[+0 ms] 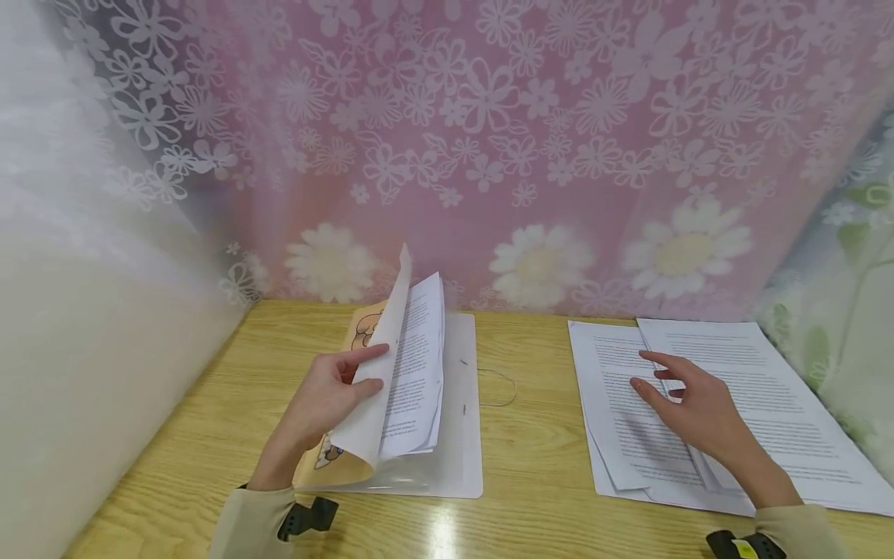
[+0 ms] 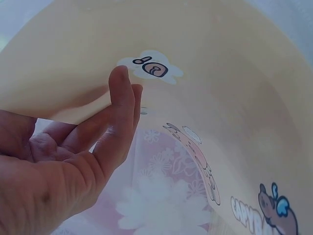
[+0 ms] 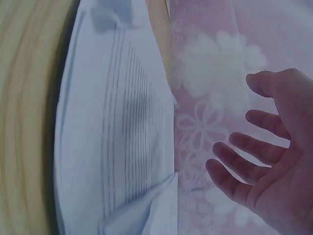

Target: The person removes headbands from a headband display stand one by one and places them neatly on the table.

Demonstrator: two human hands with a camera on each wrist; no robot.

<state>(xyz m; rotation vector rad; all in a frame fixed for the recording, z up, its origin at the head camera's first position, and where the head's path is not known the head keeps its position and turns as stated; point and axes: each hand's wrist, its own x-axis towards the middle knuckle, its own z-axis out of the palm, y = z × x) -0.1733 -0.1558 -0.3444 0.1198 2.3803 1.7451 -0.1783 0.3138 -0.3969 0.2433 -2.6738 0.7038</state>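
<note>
My left hand (image 1: 335, 396) holds the raised cover (image 1: 366, 423) of a folder. The cover curls up, pale on its inner face and peach with cartoon animals (image 2: 276, 208) on its outer face. Under it, printed sheets (image 1: 415, 373) lie on the folder's translucent back (image 1: 461, 458), which has two small slots near its right edge. My right hand (image 1: 687, 404) hovers over loose printed sheets (image 1: 761, 380), fingers spread and holding nothing. In the right wrist view, the right hand (image 3: 274, 156) appears apart from the paper (image 3: 117, 122).
A thin looped strip (image 1: 515, 388) sticks out from the folder's right side onto the wooden table (image 1: 531, 450). Two overlapping piles of sheets lie at the right, one corner folded. A pink flowered curtain (image 1: 433, 155) hangs behind the table, with pale sheeting on both sides.
</note>
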